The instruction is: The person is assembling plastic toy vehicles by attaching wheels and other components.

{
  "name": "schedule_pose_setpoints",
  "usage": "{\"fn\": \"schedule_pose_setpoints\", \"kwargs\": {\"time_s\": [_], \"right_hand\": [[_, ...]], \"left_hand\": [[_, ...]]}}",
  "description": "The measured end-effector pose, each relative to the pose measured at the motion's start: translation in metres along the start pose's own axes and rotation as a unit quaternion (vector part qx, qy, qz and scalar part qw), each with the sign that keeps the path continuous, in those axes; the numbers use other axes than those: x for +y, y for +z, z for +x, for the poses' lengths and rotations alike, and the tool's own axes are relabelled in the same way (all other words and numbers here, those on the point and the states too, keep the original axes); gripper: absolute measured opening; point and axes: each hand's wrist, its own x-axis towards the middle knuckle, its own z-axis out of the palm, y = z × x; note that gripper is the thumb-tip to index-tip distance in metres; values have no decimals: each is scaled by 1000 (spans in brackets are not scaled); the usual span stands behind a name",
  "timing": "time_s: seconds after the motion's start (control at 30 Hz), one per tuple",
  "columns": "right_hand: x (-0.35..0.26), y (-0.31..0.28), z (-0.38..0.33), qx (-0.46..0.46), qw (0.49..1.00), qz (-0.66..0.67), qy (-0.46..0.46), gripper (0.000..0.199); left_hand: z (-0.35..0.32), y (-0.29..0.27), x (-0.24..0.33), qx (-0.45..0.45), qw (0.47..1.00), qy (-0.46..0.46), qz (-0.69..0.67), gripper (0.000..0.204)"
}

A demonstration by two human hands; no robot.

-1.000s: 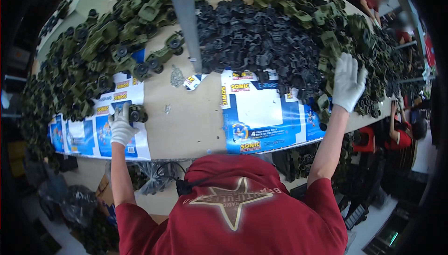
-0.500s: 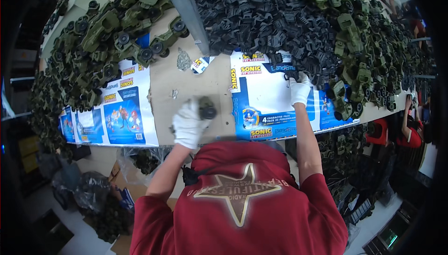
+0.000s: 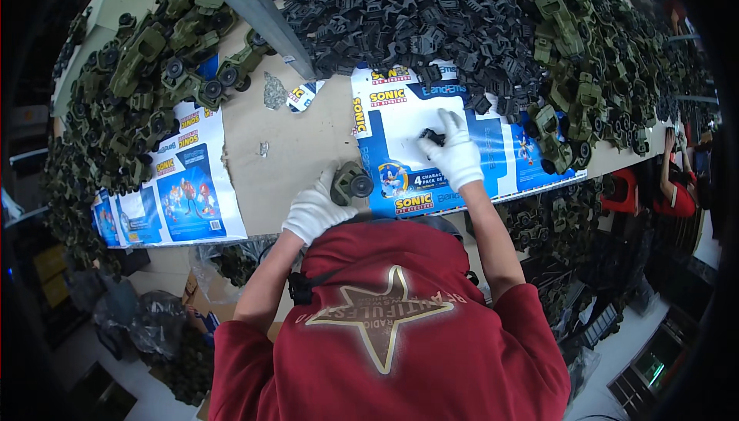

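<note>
Green toy truck (image 3: 343,181) sat snug in the left hand's (image 3: 319,209) wraparound grip. Right hand (image 3: 459,156) loosely pinched a small black part (image 3: 434,137), up-right of the truck.

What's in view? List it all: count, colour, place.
Held toy vehicle: one, green, left hand
Held part: one, black, right hand
Toy vehicles: many, green, heaped left and right
Loose parts: many, black, heaped far middle
Printed sheets: two, blue and white, left and right
Printed scrap: one, multicoloured, left of centre
Post: one, grey, upper left
Table: one, tan, middle
Box: one, pale green, far left
Person: at least one, red top, right
Shirt: one, dark red, bottom
Left hand: one, gloved white, lower centre
Right hand: one, gloved white, centre right
</note>
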Motion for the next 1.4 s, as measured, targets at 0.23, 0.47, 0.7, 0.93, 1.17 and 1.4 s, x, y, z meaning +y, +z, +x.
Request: {"fn": "schedule_pose_setpoints", "kwargs": {"time_s": [0.23, 0.47, 0.7, 0.93, 1.17, 1.4], "right_hand": [[30, 50, 0, -36, 946, 296, 129, 50], [52, 15, -43, -46, 982, 118, 136, 49], [36, 23, -26, -65, 938, 333, 68, 55], [-51, -39, -14, -234, 716, 656, 43, 56], [-44, -39, -17, -283, 656, 696, 77, 72], [-33, -36, -11, -317, 664, 676, 38, 66]], "left_hand": [[12, 5, 30, 170, 936, 26, 308, 102], [20, -18, -7, 195, 974, 71, 94, 111], [28, -75, 55, -82, 988, -106, -73, 89], [-1, -60, 82, -21, 980, 163, -117, 68], [-10, -54, 96, -8, 985, 125, -115, 74], [-9, -51, 93, -49, 967, 131, -215, 82]]}}
